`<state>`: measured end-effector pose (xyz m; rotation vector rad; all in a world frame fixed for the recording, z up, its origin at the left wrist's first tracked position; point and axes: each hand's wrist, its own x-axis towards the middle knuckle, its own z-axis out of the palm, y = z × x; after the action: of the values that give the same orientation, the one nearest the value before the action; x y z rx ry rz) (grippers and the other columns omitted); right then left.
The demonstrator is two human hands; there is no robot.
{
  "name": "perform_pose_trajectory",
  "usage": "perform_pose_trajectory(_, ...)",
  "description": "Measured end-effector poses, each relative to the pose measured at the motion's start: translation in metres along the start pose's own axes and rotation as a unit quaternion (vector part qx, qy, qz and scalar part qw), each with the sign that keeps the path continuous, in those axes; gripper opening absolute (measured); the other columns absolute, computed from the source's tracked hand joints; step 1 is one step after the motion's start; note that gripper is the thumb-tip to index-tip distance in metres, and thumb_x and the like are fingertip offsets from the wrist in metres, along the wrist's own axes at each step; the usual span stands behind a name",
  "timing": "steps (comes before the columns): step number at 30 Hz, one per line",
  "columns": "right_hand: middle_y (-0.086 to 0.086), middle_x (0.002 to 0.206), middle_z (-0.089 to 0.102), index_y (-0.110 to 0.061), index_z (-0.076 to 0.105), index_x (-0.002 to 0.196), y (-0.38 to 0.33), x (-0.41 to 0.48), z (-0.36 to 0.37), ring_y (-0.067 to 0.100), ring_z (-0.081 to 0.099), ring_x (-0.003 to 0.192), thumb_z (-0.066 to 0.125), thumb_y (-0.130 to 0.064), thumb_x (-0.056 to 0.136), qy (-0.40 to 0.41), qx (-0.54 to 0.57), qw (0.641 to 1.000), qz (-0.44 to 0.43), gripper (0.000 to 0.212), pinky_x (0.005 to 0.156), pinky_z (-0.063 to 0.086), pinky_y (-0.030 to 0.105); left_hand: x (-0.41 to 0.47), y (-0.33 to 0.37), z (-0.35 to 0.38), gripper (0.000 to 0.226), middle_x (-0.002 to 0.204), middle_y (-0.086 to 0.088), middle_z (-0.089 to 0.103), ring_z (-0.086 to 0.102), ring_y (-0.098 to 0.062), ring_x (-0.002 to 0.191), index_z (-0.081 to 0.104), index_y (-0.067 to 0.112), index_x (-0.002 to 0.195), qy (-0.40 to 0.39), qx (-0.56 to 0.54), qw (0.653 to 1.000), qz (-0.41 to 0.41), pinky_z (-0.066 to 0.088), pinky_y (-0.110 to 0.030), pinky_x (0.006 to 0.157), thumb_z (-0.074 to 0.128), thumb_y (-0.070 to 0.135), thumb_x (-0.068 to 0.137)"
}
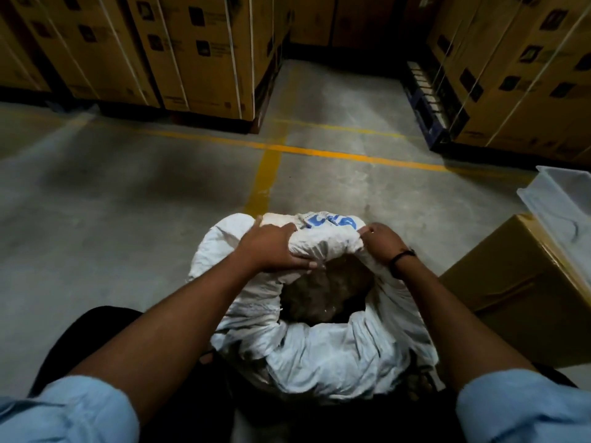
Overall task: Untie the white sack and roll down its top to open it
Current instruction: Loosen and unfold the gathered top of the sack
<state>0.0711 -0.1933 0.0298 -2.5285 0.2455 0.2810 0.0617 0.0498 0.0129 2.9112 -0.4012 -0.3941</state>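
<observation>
White sack: the white sack (319, 346) stood on the concrete floor (128, 203) directly in front of the person, between the two forearms, its mouth already open.
Sack top: the fabric was bunched into a thick rolled rim around the opening, with blue print showing on the far side of the roll.
Contents: a dark brownish mass (323, 298) showed inside the opening; what it was could not be told.
Left hand: the left hand (271, 247) lay over the far-left part of the rolled rim, its grip closed around the fabric, fingers wrapped over the outside and thumb on the inner side.
Right hand: the right hand (379, 241) held the far-right part of the rim, its grip pinched shut on a fold of fabric; a dark band sat on that wrist.
Sleeves: light blue sleeves (64, 414) were pushed up on both arms.
Floor markings: yellow painted lines (319, 152) crossed the floor beyond the sack.
Right side: a brown cardboard box (524, 292) sat just beside the sack, with a clear plastic bin (563, 199) behind it.
Background: stacks of strapped cardboard cartons (192, 49) stood well apart from the sack, on the left and the right.
</observation>
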Motion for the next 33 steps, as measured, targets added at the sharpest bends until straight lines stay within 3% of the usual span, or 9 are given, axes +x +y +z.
perform_pose_trajectory(4, 0.016, 0.134, 0.054, -0.016, 0.041, 0.141, -0.02, -0.025, 0.01, 0.036, 0.053, 0.121, 0.052, -0.033, 0.073, 0.092, -0.157, 0.962, -0.202, 0.071, 0.098, 0.042, 0.043, -0.004, 0.003, 0.0, 0.078, 0.131, 0.0, 0.063, 0.059, -0.016, 0.115, 0.055, 0.019, 0.132, -0.005, -0.241, 0.969, 0.049, 0.041, -0.023, 0.091, 0.085, 0.055, 0.069)
perform_pose_trajectory(8, 0.014, 0.142, 0.046, -0.008, 0.035, 0.146, -0.035, -0.03, 0.012, 0.029, 0.045, 0.128, 0.048, -0.034, 0.071, 0.033, -0.114, 0.895, -0.43, 0.08, 0.108, 0.035, 0.036, -0.003, -0.003, -0.019, 0.061, 0.116, -0.001, 0.073, 0.069, -0.015, 0.106, 0.065, 0.016, 0.121, -0.014, -0.485, 0.869, 0.1, 0.055, -0.034, 0.092, 0.092, 0.018, 0.066)
perform_pose_trajectory(10, 0.016, 0.135, 0.05, -0.004, 0.03, 0.148, -0.03, -0.026, 0.018, 0.03, 0.048, 0.12, 0.047, -0.04, 0.084, 0.064, -0.178, 0.889, -0.417, 0.075, 0.102, 0.036, 0.04, -0.004, -0.001, -0.028, 0.055, 0.113, 0.003, 0.074, 0.069, -0.01, 0.1, 0.066, 0.018, 0.118, -0.053, -0.509, 0.851, 0.118, 0.056, -0.032, 0.09, 0.09, 0.011, 0.069)
perform_pose_trajectory(12, 0.016, 0.126, 0.058, -0.006, 0.041, 0.142, -0.024, -0.024, 0.02, 0.032, 0.055, 0.113, 0.032, -0.048, 0.092, 0.084, -0.213, 0.892, -0.39, 0.066, 0.097, 0.04, 0.041, -0.003, 0.003, -0.036, 0.065, 0.119, 0.006, 0.071, 0.065, -0.008, 0.107, 0.061, 0.021, 0.124, -0.058, -0.428, 0.892, 0.131, 0.052, -0.03, 0.096, 0.093, 0.021, 0.066)
perform_pose_trajectory(16, 0.008, 0.118, 0.067, -0.02, 0.058, 0.117, -0.033, -0.025, 0.014, 0.031, 0.062, 0.106, 0.016, -0.057, 0.095, 0.07, -0.272, 0.912, -0.299, 0.06, 0.084, 0.046, 0.037, -0.001, -0.006, -0.029, 0.12, 0.145, 0.002, 0.053, 0.049, -0.019, 0.134, 0.037, 0.026, 0.148, -0.04, -0.12, 0.99, 0.069, 0.035, -0.037, 0.113, 0.086, 0.071, 0.048)
perform_pose_trajectory(19, 0.014, 0.112, 0.069, -0.02, 0.066, 0.105, -0.014, -0.011, -0.007, 0.035, 0.063, 0.103, 0.032, -0.054, 0.097, 0.089, -0.209, 0.954, -0.194, 0.049, 0.078, 0.047, 0.038, -0.004, -0.021, -0.023, 0.128, 0.15, 0.003, 0.049, 0.041, -0.026, 0.14, 0.04, 0.031, 0.148, -0.058, 0.02, 0.998, -0.027, 0.022, -0.051, 0.117, 0.052, 0.102, 0.042)
perform_pose_trajectory(24, 0.014, 0.109, 0.067, -0.018, 0.066, 0.101, -0.003, -0.004, 0.003, 0.034, 0.061, 0.101, 0.036, -0.05, 0.084, 0.149, -0.288, 0.941, -0.098, 0.048, 0.085, 0.042, 0.041, -0.009, -0.014, -0.006, 0.099, 0.153, -0.007, 0.046, 0.044, -0.025, 0.137, 0.044, 0.012, 0.147, -0.052, -0.153, 0.987, 0.0, 0.032, -0.03, 0.11, 0.077, 0.065, 0.071)
perform_pose_trajectory(29, 0.009, 0.148, 0.04, -0.011, 0.032, 0.147, -0.036, -0.023, 0.014, 0.026, 0.036, 0.137, 0.055, -0.044, 0.066, 0.047, -0.266, 0.852, -0.449, 0.09, 0.115, 0.022, 0.045, -0.009, -0.006, -0.018, 0.057, 0.113, 0.0, 0.067, 0.062, -0.001, 0.098, 0.064, 0.007, 0.124, -0.011, -0.404, 0.91, 0.089, 0.043, -0.011, 0.083, 0.087, 0.009, 0.072)
perform_pose_trajectory(33, 0.008, 0.132, 0.06, -0.018, 0.041, 0.14, -0.037, -0.028, 0.006, 0.028, 0.058, 0.117, 0.045, -0.052, 0.083, 0.032, -0.243, 0.867, -0.434, 0.067, 0.097, 0.045, 0.04, -0.018, 0.003, -0.037, 0.037, 0.108, 0.007, 0.074, 0.068, -0.006, 0.099, 0.069, 0.013, 0.115, -0.148, -0.521, 0.831, 0.129, 0.05, -0.018, 0.087, 0.077, 0.002, 0.08)
